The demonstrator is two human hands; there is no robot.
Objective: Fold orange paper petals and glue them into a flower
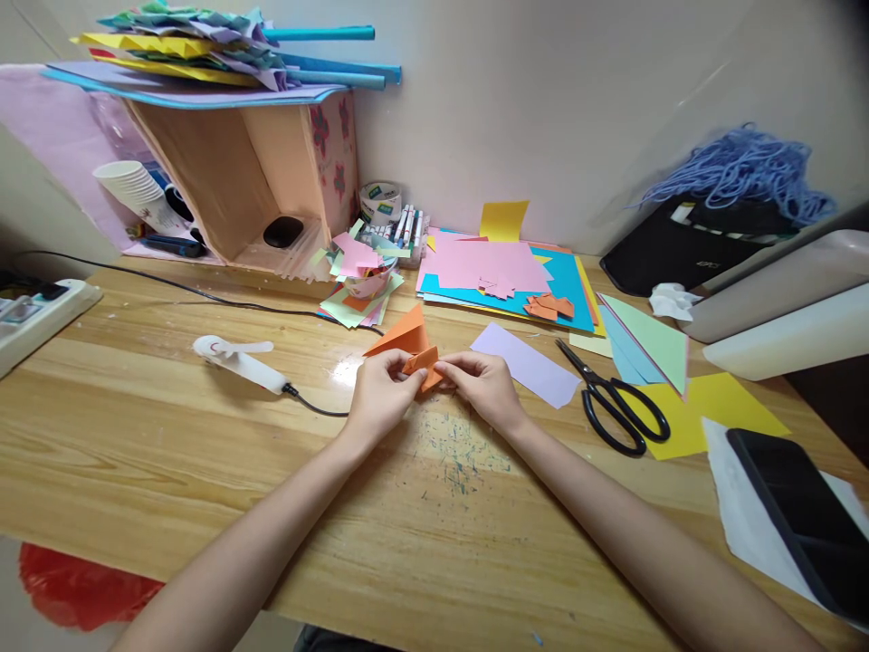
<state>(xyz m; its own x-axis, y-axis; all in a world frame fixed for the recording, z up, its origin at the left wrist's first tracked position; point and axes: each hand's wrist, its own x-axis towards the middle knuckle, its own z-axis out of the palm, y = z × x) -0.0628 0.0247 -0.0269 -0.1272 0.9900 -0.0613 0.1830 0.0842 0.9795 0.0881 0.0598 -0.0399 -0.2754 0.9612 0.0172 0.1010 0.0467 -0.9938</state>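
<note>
Between my hands, over the middle of the wooden table, is a small folded piece of orange paper (pixel 426 362). My left hand (pixel 382 391) pinches its left side between thumb and fingers. At its right edge, my right hand (pixel 485 385) grips with thumb and forefinger pressed together. Just behind my left hand stands a larger orange paper triangle (pixel 405 333); whether it joins the held piece I cannot tell. A lilac paper strip (pixel 526 362) lies to the right of my right hand, and black-handled scissors (pixel 611 398) rest beyond it.
A white glue gun (pixel 241 360) with a black cord lies to the left. Behind are a paper scrap cup (pixel 367 272), coloured sheets (pixel 475 263) with orange folded pieces (pixel 549 306), and a cardboard box (pixel 332 163). A phone (pixel 801 516) and yellow paper (pixel 733 407) lie at right.
</note>
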